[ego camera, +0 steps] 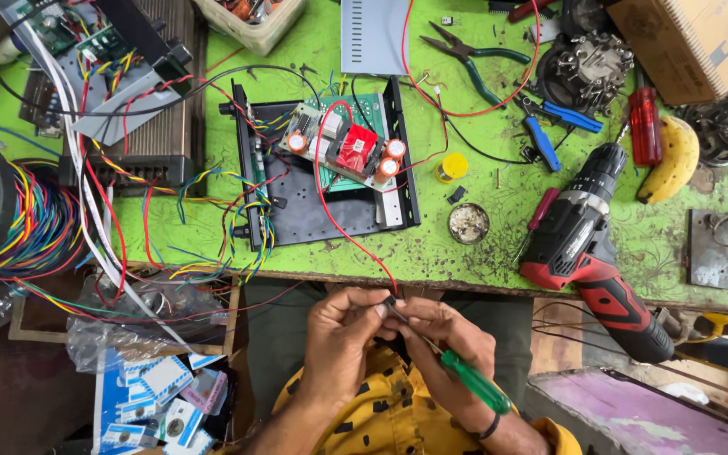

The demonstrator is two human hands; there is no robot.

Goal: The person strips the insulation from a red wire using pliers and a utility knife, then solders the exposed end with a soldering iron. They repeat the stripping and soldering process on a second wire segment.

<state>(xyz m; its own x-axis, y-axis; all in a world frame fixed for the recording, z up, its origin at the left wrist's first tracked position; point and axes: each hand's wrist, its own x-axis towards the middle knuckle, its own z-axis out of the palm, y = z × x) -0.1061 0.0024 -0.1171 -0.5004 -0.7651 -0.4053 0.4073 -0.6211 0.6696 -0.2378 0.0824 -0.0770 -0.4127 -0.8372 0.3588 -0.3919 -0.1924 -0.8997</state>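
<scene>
L hand [343,337] fingers pinched shut on end of red wire [330,202], close to body below table edge. R hand [444,350] closed round green-handled screwdriver [465,377], tip touching wire end at L fingertips. Wire runs up from pinch to circuit board [343,143] in open black chassis [326,215], well beyond hands. Red/black cordless drill [587,244] up-right of grip on green table [482,261]. Small round tin [468,222] btwn chassis & drill. Pliers [473,59], banana [674,160] farther back, right.
</scene>
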